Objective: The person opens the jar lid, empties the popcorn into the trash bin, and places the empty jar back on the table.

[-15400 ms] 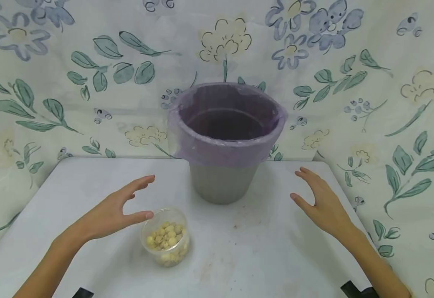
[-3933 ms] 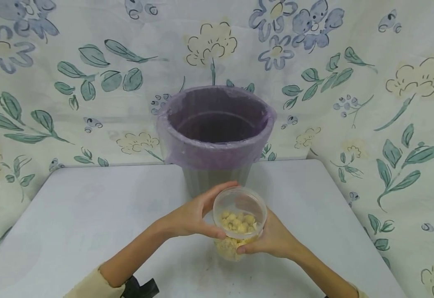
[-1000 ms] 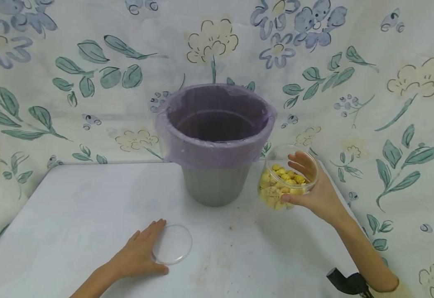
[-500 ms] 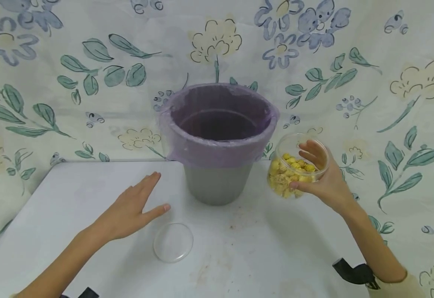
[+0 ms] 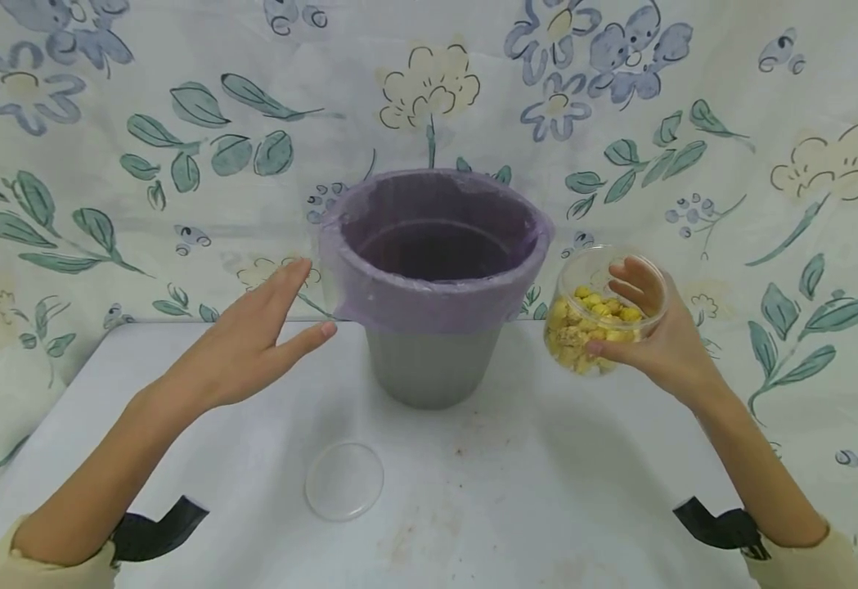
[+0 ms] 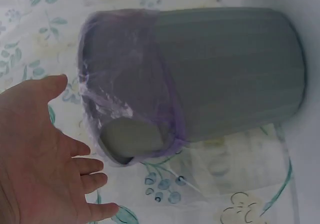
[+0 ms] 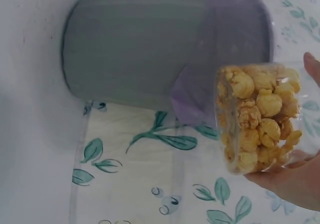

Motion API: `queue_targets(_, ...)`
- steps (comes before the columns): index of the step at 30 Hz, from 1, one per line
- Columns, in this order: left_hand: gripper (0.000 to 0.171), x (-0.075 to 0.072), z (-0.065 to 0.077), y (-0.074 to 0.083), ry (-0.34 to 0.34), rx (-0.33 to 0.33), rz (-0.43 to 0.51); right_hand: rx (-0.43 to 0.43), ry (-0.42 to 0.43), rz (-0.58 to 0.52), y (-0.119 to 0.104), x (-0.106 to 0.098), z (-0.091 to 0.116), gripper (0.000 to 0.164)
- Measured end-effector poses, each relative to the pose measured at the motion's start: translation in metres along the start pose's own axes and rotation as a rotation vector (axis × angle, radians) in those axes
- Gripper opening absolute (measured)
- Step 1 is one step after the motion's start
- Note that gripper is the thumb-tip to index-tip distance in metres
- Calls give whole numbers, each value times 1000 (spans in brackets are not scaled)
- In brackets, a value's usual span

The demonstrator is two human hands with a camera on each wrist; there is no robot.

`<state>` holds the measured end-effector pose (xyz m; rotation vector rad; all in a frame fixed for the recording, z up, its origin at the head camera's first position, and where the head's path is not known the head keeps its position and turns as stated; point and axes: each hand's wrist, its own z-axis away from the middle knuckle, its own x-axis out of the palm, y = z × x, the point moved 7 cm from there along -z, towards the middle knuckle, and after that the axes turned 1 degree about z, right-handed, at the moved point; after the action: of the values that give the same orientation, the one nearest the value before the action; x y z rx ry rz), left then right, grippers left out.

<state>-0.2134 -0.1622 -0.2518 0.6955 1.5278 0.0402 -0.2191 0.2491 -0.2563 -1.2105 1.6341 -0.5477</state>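
Note:
My right hand (image 5: 660, 335) grips a clear plastic tub (image 5: 605, 315) partly filled with yellow popcorn (image 7: 265, 119), lifted above the table to the right of the bin and tilted a little. The tub's top is uncovered. My left hand (image 5: 252, 335) is raised with fingers straight and nothing in it, just left of the bin's rim. Between the two hands stands a grey bin (image 5: 432, 368) lined with a purple bag (image 5: 436, 303) folded over its rim; its inside looks dark. A round clear lid (image 5: 344, 483) lies flat on the table.
The white table (image 5: 473, 507) carries small brown crumbs and smears near its middle. A floral-patterned cloth (image 5: 178, 188) hangs right behind the bin and along both sides of the table.
The left hand has let go of the lid on the table and risen beside the bin. The right hand has lifted the popcorn tub higher and slightly right. Earlier, the tub was closed.

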Motion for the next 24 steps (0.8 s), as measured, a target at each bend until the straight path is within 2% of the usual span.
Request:
queue_targets(10,83,-25,-34,18,55,41,-52,63,-11,165,2,-11,-13,105)
queue_targets(24,87,-34,-87,22,-54,6,-126,84,6,213,1,-20,-40,109)
